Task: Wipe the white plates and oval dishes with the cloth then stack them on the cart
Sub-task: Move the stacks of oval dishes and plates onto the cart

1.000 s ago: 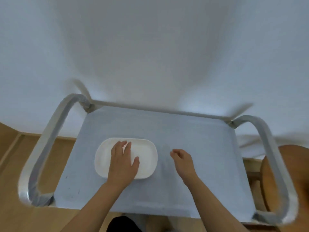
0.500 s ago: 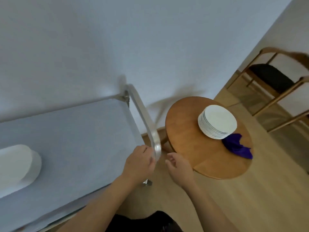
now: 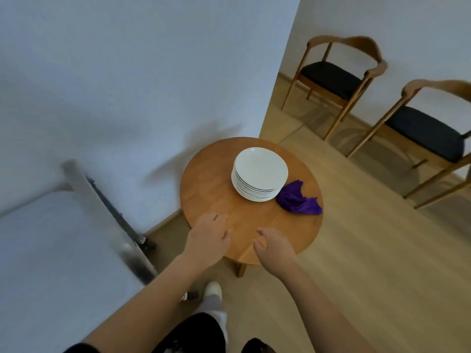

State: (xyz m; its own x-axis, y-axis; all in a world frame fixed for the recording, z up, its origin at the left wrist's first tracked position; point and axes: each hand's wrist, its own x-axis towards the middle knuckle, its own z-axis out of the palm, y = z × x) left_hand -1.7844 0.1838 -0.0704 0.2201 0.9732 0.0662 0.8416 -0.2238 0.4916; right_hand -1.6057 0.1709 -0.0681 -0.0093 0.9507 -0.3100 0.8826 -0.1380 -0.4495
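Round wooden table [image 3: 216, 197], wood floor [image 3: 356, 263], two chairs [image 3: 339, 72] by wall.

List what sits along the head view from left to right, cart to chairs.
cart → left hand → stack of white plates → right hand → purple cloth → nearer chair

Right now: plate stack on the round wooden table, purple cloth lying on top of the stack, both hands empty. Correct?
One error. The purple cloth is not on the plate stack; the head view shows it on the round wooden table beside the stack. Left hand and right hand hold nothing.
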